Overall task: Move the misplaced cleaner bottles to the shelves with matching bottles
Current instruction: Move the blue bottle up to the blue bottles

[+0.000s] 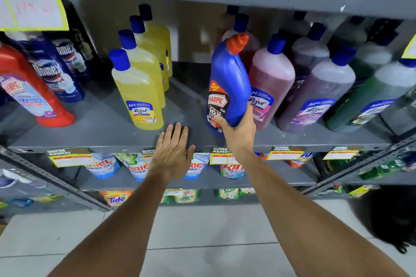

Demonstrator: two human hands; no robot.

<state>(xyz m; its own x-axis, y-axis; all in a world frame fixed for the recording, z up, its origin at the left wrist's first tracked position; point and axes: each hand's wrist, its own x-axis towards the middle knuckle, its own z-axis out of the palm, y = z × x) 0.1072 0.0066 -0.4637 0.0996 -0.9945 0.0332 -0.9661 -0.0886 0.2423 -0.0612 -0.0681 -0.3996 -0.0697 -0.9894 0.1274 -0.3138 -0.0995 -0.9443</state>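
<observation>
Right hand (236, 126) was wrapped round the lower body of the blue Harpic bottle (227, 81), thumb across the label, fingers behind. Bottle stood near upright, long axis vertical with a slight lean, red cap up, base at or just above the grey shelf (90, 128); contact could not be told. It sat in the gap between the yellow Lizol row (139, 87) on its left and the pink Lizol bottle (270, 83) touching or just beside it on the right, so it looked misplaced there. Left hand (173, 153) was spread flat, empty, fingertips resting on the shelf's front edge, just left of the bottle. Matching Harpic, the red bottle (29, 87), lay well off to the left, past the yellow row and the Domex bottles (56, 74). Coming move probably a lift clear, then carry leftward.
</observation>
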